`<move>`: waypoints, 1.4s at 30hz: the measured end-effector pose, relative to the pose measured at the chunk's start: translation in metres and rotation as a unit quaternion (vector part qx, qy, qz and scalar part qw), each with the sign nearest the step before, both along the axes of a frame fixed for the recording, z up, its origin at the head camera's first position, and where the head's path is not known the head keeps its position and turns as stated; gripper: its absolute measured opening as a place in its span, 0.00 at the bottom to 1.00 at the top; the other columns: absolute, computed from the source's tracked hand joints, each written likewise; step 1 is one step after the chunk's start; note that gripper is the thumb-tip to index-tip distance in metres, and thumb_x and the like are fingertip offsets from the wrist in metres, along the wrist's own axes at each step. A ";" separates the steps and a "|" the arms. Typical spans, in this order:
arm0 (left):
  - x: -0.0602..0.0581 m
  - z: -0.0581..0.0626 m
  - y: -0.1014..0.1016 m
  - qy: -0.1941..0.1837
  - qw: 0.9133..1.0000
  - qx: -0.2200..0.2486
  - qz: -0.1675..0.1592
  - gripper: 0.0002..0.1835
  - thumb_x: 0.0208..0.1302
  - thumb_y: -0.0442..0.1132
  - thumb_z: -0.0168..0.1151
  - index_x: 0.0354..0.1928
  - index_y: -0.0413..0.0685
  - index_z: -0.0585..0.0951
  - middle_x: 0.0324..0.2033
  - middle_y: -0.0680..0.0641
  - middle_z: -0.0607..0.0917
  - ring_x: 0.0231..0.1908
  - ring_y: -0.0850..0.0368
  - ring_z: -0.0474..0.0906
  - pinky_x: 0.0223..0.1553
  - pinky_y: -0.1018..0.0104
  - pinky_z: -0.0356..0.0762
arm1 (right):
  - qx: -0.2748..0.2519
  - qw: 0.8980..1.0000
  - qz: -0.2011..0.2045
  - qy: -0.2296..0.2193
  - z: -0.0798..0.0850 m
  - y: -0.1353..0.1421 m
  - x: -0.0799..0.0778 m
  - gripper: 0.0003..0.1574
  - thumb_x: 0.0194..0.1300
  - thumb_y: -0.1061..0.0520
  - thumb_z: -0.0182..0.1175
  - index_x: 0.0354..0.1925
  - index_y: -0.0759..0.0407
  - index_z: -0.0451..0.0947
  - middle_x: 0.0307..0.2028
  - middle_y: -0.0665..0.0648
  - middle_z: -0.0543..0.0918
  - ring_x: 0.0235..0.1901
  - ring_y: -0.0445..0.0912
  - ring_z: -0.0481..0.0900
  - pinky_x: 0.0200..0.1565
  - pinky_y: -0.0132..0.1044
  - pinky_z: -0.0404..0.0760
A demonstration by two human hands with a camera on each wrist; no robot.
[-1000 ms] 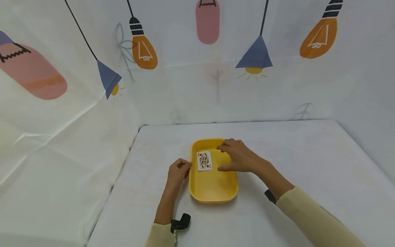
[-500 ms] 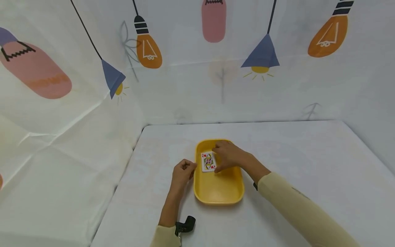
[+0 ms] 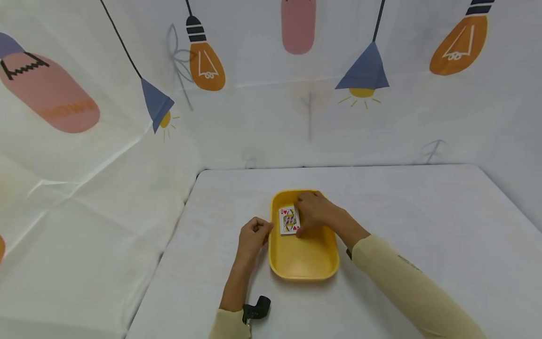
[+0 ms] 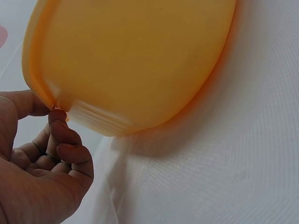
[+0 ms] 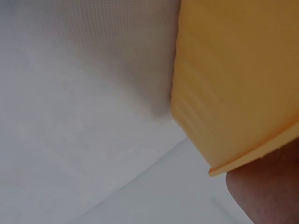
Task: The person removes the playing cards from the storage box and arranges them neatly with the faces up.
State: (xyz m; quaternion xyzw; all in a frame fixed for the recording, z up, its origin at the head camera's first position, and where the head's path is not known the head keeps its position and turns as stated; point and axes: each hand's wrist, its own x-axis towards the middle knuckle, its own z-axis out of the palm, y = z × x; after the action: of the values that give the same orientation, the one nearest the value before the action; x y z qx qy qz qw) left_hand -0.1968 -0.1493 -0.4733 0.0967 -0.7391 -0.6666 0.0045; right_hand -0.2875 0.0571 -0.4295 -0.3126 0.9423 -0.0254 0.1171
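A yellow tray (image 3: 302,263) rests on the white-covered table. Inside, toward its far left, lies a small deck of playing cards (image 3: 289,221), queen of hearts face up. My left hand (image 3: 252,239) pinches the tray's left rim; the left wrist view shows thumb and index finger meeting at the rim, the other fingers curled. My right hand (image 3: 315,212) reaches in over the tray's right rim and holds the deck's right side, thumb at the near corner and fingers at the far corner. In the right wrist view, the tray's outer wall (image 5: 233,84) hides the deck and fingers.
White cloth covers the table (image 3: 402,212). A white sheet (image 3: 262,127) printed with lamps and bulbs hangs behind and at the left. A black wrist camera (image 3: 257,308) sits on the left wrist.
My right hand has come down and left from above the tray's right side to the deck. My left hand stays on the rim. The whole head view has shifted slightly.
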 end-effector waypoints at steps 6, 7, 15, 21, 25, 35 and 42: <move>-0.004 0.003 -0.002 0.001 1.000 -0.004 0.005 0.09 0.66 0.41 0.67 0.37 0.42 0.80 0.25 0.49 0.77 0.27 0.57 0.71 0.30 0.67 0.72 | -0.024 0.999 0.009 0.034 0.022 0.010 0.007 0.56 0.46 0.28 0.74 0.64 0.58 0.73 0.58 0.58 0.73 0.58 0.53 0.68 0.63 0.52 0.63; -0.005 0.003 -0.002 0.000 1.000 -0.005 0.006 0.09 0.66 0.41 0.67 0.37 0.42 0.80 0.25 0.49 0.77 0.27 0.58 0.71 0.30 0.67 0.72 | -0.031 0.999 0.011 0.039 0.026 0.012 0.009 0.56 0.46 0.28 0.74 0.64 0.58 0.73 0.58 0.58 0.73 0.58 0.53 0.68 0.63 0.52 0.63; -0.007 0.006 -0.004 -0.003 1.000 -0.007 0.006 0.11 0.65 0.42 0.68 0.37 0.41 0.80 0.26 0.48 0.78 0.28 0.56 0.72 0.31 0.67 0.72 | -0.073 0.994 -0.009 0.078 0.063 0.049 0.026 0.54 0.45 0.30 0.76 0.63 0.57 0.74 0.56 0.57 0.75 0.57 0.52 0.68 0.64 0.54 0.62; -0.007 0.005 -0.005 -0.011 1.000 -0.007 0.011 0.10 0.66 0.42 0.67 0.37 0.42 0.80 0.27 0.47 0.79 0.29 0.55 0.73 0.32 0.66 0.73 | -0.077 0.991 -0.044 0.096 0.074 0.093 0.029 0.53 0.45 0.32 0.78 0.61 0.58 0.75 0.56 0.57 0.75 0.58 0.54 0.68 0.64 0.56 0.61; -0.008 0.004 -0.003 -0.015 1.000 -0.010 0.008 0.09 0.66 0.41 0.66 0.38 0.42 0.80 0.27 0.46 0.79 0.29 0.55 0.73 0.32 0.66 0.73 | -0.076 0.991 -0.064 0.088 0.065 0.120 0.027 0.53 0.44 0.33 0.78 0.60 0.60 0.76 0.54 0.59 0.76 0.56 0.55 0.69 0.62 0.59 0.63; -0.004 0.000 0.000 -0.022 1.000 -0.010 0.009 0.11 0.66 0.42 0.67 0.38 0.41 0.80 0.27 0.46 0.79 0.29 0.55 0.73 0.32 0.67 0.74 | -0.040 0.994 -0.098 0.020 0.016 0.141 0.019 0.52 0.45 0.35 0.78 0.61 0.63 0.76 0.56 0.63 0.75 0.58 0.58 0.69 0.62 0.62 0.64; -0.002 0.000 0.002 -0.025 1.000 -0.002 0.004 0.11 0.66 0.43 0.67 0.38 0.42 0.80 0.28 0.45 0.79 0.30 0.54 0.73 0.33 0.65 0.74 | -0.027 0.993 -0.111 -0.006 0.001 0.143 0.015 0.53 0.44 0.33 0.78 0.60 0.61 0.76 0.55 0.61 0.76 0.57 0.58 0.69 0.62 0.61 0.64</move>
State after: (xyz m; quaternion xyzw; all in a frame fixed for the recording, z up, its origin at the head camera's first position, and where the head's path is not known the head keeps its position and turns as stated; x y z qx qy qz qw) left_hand -0.1988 -0.1478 -0.4736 0.1165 -0.7397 -0.6627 -0.0107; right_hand -0.2721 0.2003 -0.4282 -0.2095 0.9693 -0.0656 0.1108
